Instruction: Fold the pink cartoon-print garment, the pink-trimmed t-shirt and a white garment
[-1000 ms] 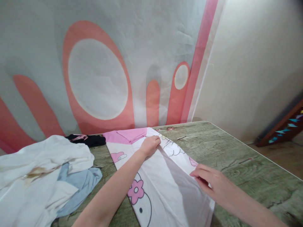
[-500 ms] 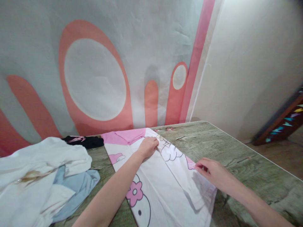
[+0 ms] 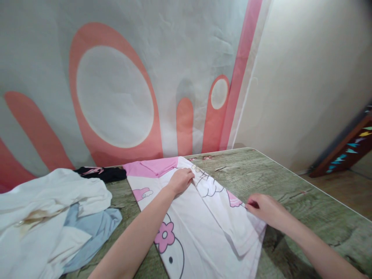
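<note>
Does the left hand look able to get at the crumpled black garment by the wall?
Probably yes: the left hand rests on the white-and-pink cartoon-print cloth, with only flat cloth and bare green wood-grain table between it and the crumpled black garment.

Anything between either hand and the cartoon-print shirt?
Nothing visible. The left hand rests curled on the cartoon-print shirt near its pink top; the right hand pinches its right edge. The clothes pile lies apart, to the left on the table.

Pink-and-white patterned backdrop point(image 3: 116, 77), plain beige wall point(image 3: 305, 77), green wood-grain table point(image 3: 290, 182)
</note>
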